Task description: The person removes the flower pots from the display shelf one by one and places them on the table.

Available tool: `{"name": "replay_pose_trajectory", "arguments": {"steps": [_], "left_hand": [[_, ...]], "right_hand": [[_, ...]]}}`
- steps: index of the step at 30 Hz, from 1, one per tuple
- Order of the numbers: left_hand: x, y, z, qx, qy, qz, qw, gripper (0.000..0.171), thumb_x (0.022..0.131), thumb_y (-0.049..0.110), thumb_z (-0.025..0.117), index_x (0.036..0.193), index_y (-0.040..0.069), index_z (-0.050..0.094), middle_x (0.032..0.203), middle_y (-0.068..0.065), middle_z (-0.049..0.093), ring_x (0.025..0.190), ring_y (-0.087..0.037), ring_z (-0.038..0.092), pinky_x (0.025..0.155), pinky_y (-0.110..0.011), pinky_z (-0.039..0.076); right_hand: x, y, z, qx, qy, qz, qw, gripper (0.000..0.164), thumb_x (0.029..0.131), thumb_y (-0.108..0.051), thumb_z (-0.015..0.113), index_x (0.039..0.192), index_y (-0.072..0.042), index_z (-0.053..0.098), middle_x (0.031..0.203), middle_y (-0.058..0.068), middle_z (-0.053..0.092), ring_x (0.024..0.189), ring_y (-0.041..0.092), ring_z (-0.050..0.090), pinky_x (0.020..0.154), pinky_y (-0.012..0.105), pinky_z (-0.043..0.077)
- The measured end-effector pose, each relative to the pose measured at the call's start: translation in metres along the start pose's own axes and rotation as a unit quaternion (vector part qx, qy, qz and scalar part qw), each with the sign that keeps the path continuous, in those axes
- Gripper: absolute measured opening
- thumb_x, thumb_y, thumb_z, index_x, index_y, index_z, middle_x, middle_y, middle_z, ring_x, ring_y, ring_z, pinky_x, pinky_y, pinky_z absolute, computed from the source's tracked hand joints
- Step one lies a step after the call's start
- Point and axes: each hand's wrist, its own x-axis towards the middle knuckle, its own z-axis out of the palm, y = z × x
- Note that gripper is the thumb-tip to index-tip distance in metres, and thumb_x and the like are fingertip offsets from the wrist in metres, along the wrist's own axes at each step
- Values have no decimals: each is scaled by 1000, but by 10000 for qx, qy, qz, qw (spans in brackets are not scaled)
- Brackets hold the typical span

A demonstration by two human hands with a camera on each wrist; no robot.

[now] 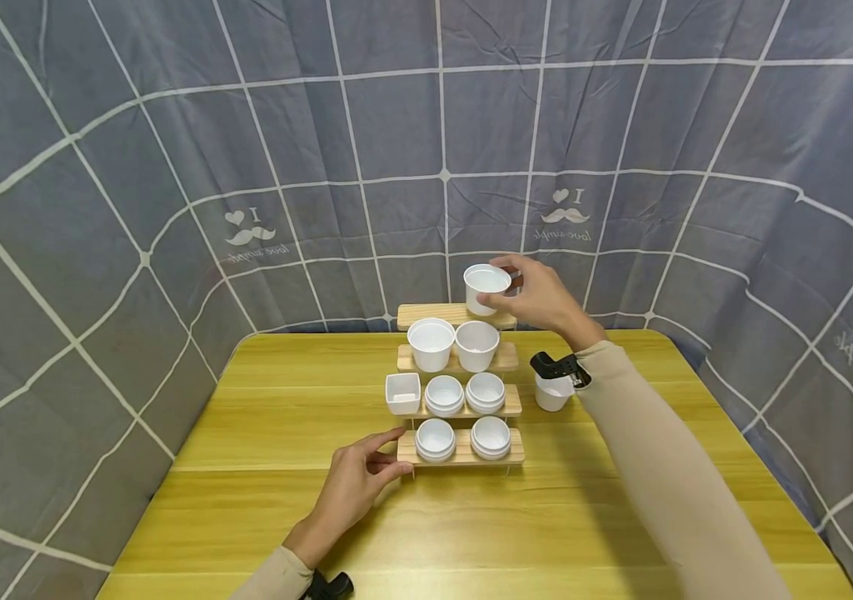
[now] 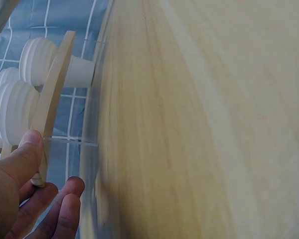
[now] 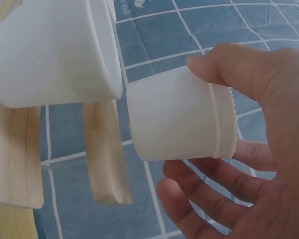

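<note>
Wooden table [image 1: 284,417], right hand [image 1: 542,293] gripping cup [image 1: 479,285]

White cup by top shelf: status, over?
Right grip holds white cup by top shelf; contact unclear. Left grip pinches bottom shelf. No obstruction seen.

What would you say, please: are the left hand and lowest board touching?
Touching: the left wrist view shows the left hand pinching the lowest board at its end.

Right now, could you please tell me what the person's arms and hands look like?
The left hand and right hand wear no gloves. The left sleeve and right sleeve are plain beige, and each wrist carries a small black device, the left one partly cut off in the head view.
</note>
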Motion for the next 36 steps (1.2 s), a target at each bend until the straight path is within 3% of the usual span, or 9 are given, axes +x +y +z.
{"name": "replay_pose_trajectory", "arguments": {"steps": [6,14,22,36], "left_hand": [[0,0,-1,-12,7,27,10000,57,94,16,98,148,12,81,114,-14,90,87,-15,88,78,-18,65],[1,-2,-1,86,74,145,9998,55,95,17,98,147,12,82,116,-14,89,89,-16,88,79,-18,66],[-1,-3,-1,103,88,435,9990,54,96,16,97,147,8,81,115,-16,89,88,-20,89,78,-23,69],[1,-2,-1,82,32,94,9999,56,94,14,98,148,12,81,119,-15,89,91,-18,89,79,-16,65]], "right_hand": [[-2,6,-3,-66,82,6,9999,76,105,-39,89,168,-8,60,147,20,73,130,41,73,99,46,55],[-7,13,-7,-29,67,33,10000,76,107,-42,85,170,-9,58,152,21,71,135,42,72,108,59,58],[-14,19,-11,-88,151,61,9998,75,108,-43,84,170,-10,58,152,21,71,134,44,72,101,52,56],[-23,34,-19,-178,189,147,9996,79,109,-47,83,173,-11,54,154,21,71,133,41,73,98,54,61]]}}
